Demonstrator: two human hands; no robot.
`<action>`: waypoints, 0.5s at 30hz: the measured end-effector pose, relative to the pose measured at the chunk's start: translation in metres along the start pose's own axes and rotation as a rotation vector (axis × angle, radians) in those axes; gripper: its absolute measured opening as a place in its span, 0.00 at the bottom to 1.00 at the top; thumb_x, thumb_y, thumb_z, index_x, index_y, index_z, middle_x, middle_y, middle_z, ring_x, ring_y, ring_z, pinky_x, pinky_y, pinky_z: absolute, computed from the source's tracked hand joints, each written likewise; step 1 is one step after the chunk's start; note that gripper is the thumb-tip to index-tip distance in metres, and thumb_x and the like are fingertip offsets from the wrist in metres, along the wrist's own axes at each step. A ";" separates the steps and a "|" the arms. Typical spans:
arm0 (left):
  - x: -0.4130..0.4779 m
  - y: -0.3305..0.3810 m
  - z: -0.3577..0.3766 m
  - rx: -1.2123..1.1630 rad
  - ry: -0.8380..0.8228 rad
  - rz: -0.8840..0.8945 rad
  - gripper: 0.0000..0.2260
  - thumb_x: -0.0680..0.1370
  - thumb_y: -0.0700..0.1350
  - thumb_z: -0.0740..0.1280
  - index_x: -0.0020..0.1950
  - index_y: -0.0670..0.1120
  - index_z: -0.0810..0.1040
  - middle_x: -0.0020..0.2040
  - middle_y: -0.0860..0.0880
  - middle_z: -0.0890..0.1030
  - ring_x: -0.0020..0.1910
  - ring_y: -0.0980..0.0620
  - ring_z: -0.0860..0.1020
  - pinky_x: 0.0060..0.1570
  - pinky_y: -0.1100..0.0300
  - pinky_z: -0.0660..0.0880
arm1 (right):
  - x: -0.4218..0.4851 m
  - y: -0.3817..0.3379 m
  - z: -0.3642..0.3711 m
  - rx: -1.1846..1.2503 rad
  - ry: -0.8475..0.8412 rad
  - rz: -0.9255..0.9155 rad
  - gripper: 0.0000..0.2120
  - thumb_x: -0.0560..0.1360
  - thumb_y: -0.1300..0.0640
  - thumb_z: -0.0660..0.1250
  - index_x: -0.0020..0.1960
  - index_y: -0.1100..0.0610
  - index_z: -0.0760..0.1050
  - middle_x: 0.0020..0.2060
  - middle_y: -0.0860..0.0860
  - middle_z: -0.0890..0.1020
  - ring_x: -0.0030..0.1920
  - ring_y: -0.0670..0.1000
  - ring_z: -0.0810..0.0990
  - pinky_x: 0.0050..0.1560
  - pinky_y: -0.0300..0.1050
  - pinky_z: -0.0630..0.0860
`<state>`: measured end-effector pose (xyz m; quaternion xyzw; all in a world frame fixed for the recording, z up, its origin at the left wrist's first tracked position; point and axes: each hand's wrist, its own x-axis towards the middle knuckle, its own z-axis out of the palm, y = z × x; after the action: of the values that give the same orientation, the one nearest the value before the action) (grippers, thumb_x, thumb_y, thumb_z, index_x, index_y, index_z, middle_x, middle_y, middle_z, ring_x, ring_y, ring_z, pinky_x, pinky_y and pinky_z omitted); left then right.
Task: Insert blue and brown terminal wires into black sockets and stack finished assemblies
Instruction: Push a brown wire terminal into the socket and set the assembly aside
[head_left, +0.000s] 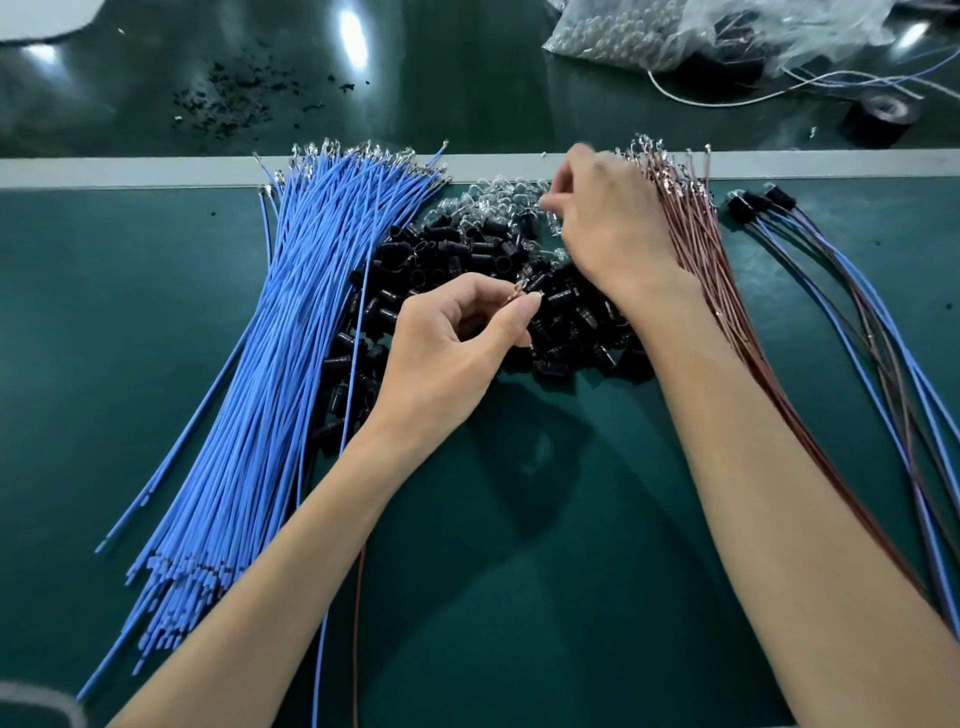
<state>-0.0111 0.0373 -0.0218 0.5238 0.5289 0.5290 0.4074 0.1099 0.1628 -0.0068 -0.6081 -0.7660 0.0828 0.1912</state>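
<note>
The thin brown wire end with its metal terminal (519, 292) is pinched between thumb and forefinger of the left hand (452, 343), just above the heap of short black plastic tube sockets (467, 254) at mid-table. The right hand (608, 223) reaches over the heap's far edge, its fingers blurred above small clear glass bulbs (498, 192) — whether it holds anything, I cannot tell. Its forearm crosses the fanned bundle of brown wires (701, 249), hiding part. Left lies a thick bundle of smooth blue wires (291, 338). Far right, 3 finished socket assemblies (753, 202) trail blue and brown leads. All rest on a dark green mat (104, 312) — a black tape roll (880, 117) and crumpled clear plastic bag (675, 31) lie beyond.
</note>
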 end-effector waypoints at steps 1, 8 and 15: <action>0.000 0.000 0.000 0.003 0.001 -0.002 0.05 0.77 0.42 0.70 0.40 0.48 0.79 0.28 0.57 0.78 0.25 0.63 0.72 0.32 0.73 0.67 | -0.003 0.000 -0.006 0.124 0.052 -0.013 0.07 0.78 0.55 0.67 0.51 0.59 0.76 0.47 0.55 0.82 0.48 0.54 0.81 0.47 0.44 0.73; 0.001 0.001 -0.001 -0.008 -0.006 0.017 0.05 0.76 0.41 0.70 0.40 0.47 0.79 0.28 0.58 0.78 0.25 0.64 0.72 0.32 0.73 0.67 | -0.063 0.005 -0.028 1.045 -0.120 -0.040 0.05 0.75 0.64 0.70 0.45 0.54 0.79 0.38 0.51 0.85 0.38 0.45 0.83 0.45 0.37 0.78; 0.000 0.001 -0.002 0.010 -0.030 0.040 0.04 0.76 0.40 0.70 0.43 0.48 0.80 0.30 0.59 0.80 0.28 0.64 0.75 0.33 0.74 0.68 | -0.083 0.014 -0.022 1.151 -0.224 -0.080 0.06 0.73 0.65 0.70 0.48 0.58 0.81 0.40 0.47 0.85 0.43 0.44 0.83 0.47 0.35 0.78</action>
<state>-0.0130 0.0368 -0.0207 0.5443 0.5148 0.5264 0.4020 0.1467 0.0834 -0.0073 -0.3647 -0.6355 0.5419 0.4116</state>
